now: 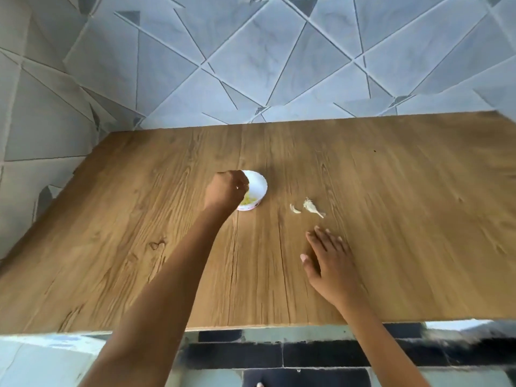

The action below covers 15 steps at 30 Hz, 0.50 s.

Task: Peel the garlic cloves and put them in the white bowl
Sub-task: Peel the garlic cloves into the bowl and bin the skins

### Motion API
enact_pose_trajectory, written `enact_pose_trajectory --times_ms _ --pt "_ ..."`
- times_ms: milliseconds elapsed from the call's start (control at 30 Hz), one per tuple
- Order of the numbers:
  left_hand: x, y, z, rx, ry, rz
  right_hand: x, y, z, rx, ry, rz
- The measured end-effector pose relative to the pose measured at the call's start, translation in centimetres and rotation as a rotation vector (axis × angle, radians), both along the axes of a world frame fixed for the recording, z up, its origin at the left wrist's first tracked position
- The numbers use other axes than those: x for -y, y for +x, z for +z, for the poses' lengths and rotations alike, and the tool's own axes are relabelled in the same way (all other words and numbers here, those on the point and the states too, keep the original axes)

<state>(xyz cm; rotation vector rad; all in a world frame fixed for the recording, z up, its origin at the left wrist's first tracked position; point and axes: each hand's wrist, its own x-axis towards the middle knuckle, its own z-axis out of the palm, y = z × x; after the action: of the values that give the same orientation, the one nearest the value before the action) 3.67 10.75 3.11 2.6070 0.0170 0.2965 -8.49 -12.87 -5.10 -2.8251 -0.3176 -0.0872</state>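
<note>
A small white bowl [258,185] stands on the wooden table [391,191], with pale yellowish peeled garlic [249,201] at its bottom. My left hand [226,191] hovers over the bowl's left rim, its fingers curled downward into the bowl; I cannot see whether they hold anything. To the right of the bowl lie two pale pieces: a small curved garlic piece [295,209] and a papery garlic remnant with a stem [312,207]. My right hand [331,261] lies flat on the table below those pieces, fingers straight and spread, not touching them.
The table meets a tiled wall [251,65] at the back and on the left. Its front edge [251,326] runs just above a floor of dark and light tiles. Wide bare wood stretches on both sides of the bowl.
</note>
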Motion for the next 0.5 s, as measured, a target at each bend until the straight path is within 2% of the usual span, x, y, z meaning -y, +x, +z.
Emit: enact_pose_trajectory --times_ms 100,200,267,367,433,500 --pt "1.0 3.2 -1.1 -0.301 0.325 -0.012 0.1 -0.2 0.0 0.017 -0.008 -0.024" --pt "1.5 4.0 -2.1 -0.375 0.411 -0.062 0.1 -0.3 -0.3 -0.008 -0.004 -0.042" --pt "1.7 4.0 -1.5 -0.328 0.374 -0.054 0.0 -0.2 -0.4 0.0 0.004 -0.06" --pt "3.2 2.5 -0.2 -0.071 0.175 -0.058 -0.1 0.0 -0.2 0.005 -0.007 -0.06" --pt "5.8 0.6 0.2 0.024 0.097 -0.28 -0.1 0.0 -0.1 -0.002 -0.013 -0.084" --pt "8.0 -0.5 -0.9 -0.008 0.141 -0.466 -0.1 -0.1 0.0 -0.027 -0.02 -0.106"
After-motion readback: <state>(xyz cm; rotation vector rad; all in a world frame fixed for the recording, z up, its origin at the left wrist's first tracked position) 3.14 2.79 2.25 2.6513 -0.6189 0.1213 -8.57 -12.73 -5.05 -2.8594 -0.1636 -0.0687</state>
